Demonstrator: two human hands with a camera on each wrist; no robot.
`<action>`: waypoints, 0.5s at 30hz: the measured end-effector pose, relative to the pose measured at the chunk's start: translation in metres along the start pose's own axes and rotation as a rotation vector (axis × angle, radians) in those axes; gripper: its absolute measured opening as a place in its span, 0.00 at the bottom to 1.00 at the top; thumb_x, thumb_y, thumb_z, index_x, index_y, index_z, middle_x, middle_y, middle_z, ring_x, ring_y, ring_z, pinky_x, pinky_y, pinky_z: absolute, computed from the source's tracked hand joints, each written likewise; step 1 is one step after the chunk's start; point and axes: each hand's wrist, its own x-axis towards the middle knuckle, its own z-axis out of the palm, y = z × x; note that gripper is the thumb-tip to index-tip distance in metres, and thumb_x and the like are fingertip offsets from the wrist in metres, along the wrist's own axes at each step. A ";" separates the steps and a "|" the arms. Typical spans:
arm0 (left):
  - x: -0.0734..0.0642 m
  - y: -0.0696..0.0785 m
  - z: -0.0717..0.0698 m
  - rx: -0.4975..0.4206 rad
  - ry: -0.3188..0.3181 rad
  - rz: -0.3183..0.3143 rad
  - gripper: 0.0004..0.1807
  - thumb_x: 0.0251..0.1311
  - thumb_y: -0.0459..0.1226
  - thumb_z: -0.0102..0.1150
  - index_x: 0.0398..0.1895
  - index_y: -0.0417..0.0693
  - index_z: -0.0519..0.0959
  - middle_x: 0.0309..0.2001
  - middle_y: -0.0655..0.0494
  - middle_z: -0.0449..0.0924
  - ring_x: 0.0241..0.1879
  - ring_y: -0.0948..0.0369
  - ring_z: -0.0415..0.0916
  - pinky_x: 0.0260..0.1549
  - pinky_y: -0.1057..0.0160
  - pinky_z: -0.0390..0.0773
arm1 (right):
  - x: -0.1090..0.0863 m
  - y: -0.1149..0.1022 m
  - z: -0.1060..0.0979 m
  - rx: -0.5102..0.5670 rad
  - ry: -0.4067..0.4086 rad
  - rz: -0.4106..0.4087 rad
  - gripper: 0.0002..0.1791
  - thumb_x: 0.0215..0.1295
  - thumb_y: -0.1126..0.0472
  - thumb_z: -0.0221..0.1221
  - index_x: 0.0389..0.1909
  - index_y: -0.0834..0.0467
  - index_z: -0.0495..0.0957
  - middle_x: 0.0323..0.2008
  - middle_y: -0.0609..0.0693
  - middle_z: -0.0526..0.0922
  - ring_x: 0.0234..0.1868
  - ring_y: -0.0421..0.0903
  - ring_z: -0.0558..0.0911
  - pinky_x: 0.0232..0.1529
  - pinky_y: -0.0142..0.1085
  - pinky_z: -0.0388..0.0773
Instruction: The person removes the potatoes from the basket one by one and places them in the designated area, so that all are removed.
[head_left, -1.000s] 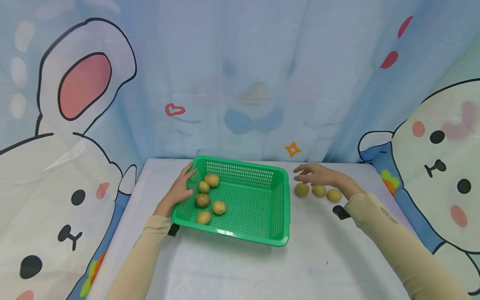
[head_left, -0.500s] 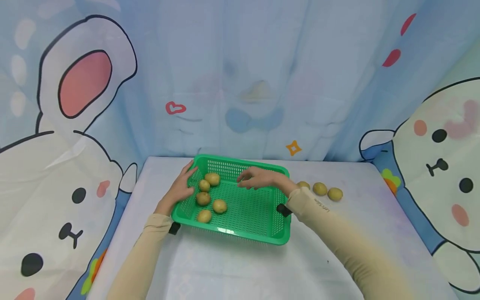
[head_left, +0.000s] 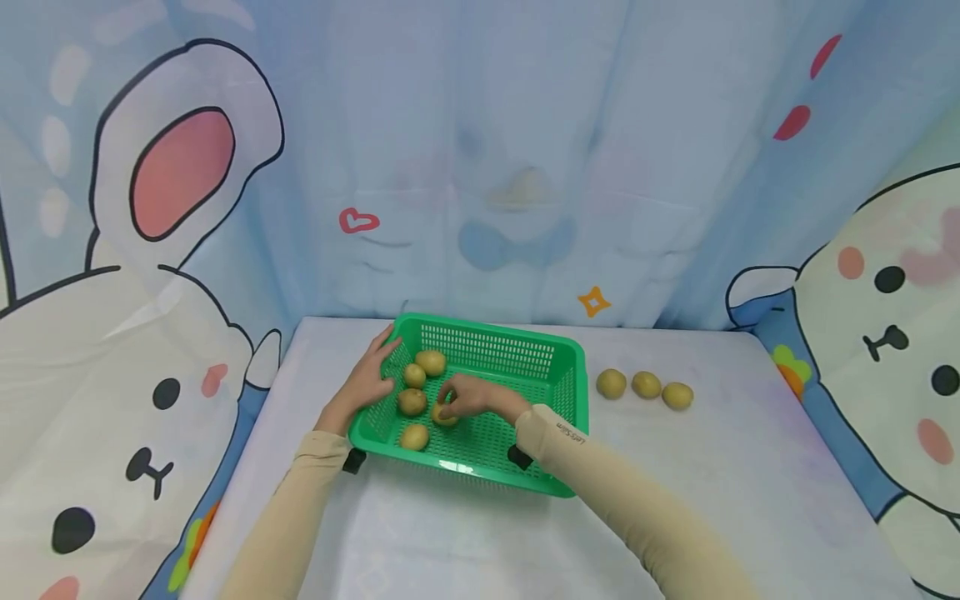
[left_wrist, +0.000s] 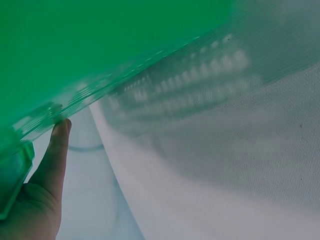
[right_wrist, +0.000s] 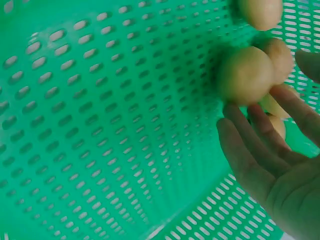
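A green plastic basket (head_left: pixel 487 479) with slotted sides stands on the white table, several potatoes lying in its left half. My left hand (head_left: pixel 362 385) grips the basket's left end; in the left wrist view one of its digits presses the green edge from below. Inside the basket my right hand (head_left: pixel 474 395) reaches down over a potato (head_left: pixel 442 417). The right wrist view shows its fingertips right at a potato (right_wrist: pixel 248 75), with the thumb (right_wrist: pixel 308 66) held apart from the fingers. More potatoes, such as one potato (head_left: pixel 415 437), lie close by.
Three potatoes in a row, the middle potato (head_left: pixel 646 384) among them, lie on the table (head_left: pixel 720 517) right of the basket. A blue curtain (head_left: pixel 510 167) with cartoon rabbits hangs behind the table and at both sides.
My right hand has moved left from above the three potatoes on the table, across the basket, and down to a potato inside. My left hand stays on the basket's left end.
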 end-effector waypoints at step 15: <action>0.000 0.001 -0.002 0.004 -0.032 -0.019 0.44 0.44 0.25 0.45 0.73 0.29 0.56 0.78 0.39 0.40 0.75 0.40 0.41 0.49 0.45 0.65 | 0.006 0.006 0.006 0.035 0.042 0.053 0.24 0.59 0.69 0.61 0.58 0.70 0.76 0.44 0.60 0.81 0.29 0.43 0.75 0.34 0.40 0.80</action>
